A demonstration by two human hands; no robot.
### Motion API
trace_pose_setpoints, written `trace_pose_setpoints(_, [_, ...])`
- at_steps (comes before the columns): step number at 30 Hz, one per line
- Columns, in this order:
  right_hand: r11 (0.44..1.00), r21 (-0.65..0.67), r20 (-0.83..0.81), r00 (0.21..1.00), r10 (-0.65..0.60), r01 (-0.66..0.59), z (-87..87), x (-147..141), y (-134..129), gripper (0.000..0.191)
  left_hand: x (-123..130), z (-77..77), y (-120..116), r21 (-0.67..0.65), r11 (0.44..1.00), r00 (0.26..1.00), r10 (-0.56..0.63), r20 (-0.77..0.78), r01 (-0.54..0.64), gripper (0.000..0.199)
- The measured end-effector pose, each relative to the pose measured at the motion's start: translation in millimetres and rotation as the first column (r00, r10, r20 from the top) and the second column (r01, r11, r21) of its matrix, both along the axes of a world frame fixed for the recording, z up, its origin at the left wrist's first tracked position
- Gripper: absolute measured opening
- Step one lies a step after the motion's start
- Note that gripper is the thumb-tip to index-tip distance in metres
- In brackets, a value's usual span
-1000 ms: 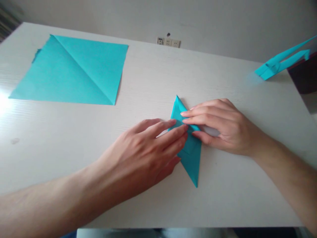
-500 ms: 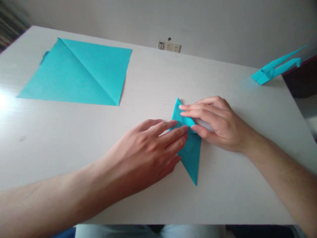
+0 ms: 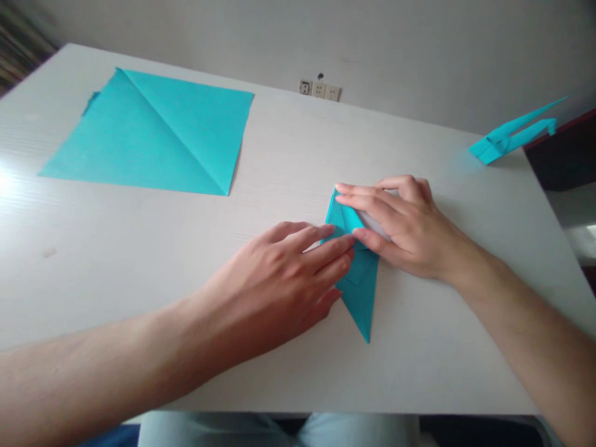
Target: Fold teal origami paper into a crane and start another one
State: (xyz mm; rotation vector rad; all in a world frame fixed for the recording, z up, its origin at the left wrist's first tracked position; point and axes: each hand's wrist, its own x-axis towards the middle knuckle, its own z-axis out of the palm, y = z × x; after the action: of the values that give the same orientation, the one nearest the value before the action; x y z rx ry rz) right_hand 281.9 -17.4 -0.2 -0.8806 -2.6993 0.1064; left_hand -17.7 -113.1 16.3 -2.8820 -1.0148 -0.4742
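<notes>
A narrow, pointed piece of folded turquoise paper [image 3: 361,276] lies on the white, faintly grained desk [image 3: 279,167], in front of the person, with one sharp tip pointing toward them. The left hand [image 3: 284,273] grasps nothing: its fingers stretch loosely over the paper's middle, fingertips resting on it. The right hand [image 3: 410,230] is also unclenched, two fingertips at the far tip and the thumb on the right-hand folded edge. A flat turquoise paper sheet [image 3: 186,118] with a diagonal crease lies far left; a slender turquoise origami figure [image 3: 498,139] stands far right.
</notes>
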Motion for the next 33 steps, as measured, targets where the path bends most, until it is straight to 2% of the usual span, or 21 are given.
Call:
trace_pose_setpoints(5, [0.997,-0.075,-0.034,0.999,-0.011,0.008,0.5,-2.9,1.8,0.051,-0.2,-3.1,0.0,0.010,1.000,1.000,0.006,0.014,-0.006,0.035])
trace_pose_setpoints(10, [0.999,-0.034,-0.128,0.992,0.004,-0.009,5.0,1.8,7.1,0.039,0.1,-3.1,0.9,0.015,1.000,1.000,0.001,0.021,-0.001,0.037])
trace_pose_setpoints(16, [0.999,-0.054,-0.060,0.998,-0.011,0.008,5.7,-0.4,5.3,0.025,1.0,1.1,0.3,0.000,1.000,1.000,0.012,0.007,-0.012,0.035])
trace_pose_setpoints(19, [0.998,-0.062,-0.039,0.999,-0.028,0.025,5.1,-2.8,3.7,0.028,0.9,0.4,0.5,-0.016,1.000,1.000,0.008,0.008,-0.008,0.034])
trace_pose_setpoints(24, [0.994,-0.099,-0.025,0.999,-0.040,0.037,2.6,-1.7,4.4,0.046,0.1,-2.7,0.6,-0.057,0.998,1.000,0.015,0.027,-0.014,0.041])
trace_pose_setpoints(29, [0.995,-0.095,-0.067,0.998,-0.017,0.011,-0.6,-0.2,7.1,0.040,-0.8,-4.2,-0.2,-0.058,0.998,1.000,0.015,0.002,-0.015,0.043])
trace_pose_setpoints(33, [0.986,-0.156,-0.109,0.991,-0.076,0.059,2.2,-6.4,7.9,0.037,-1.3,-4.1,0.0,-0.092,0.996,1.000,0.013,0.003,-0.013,0.044])
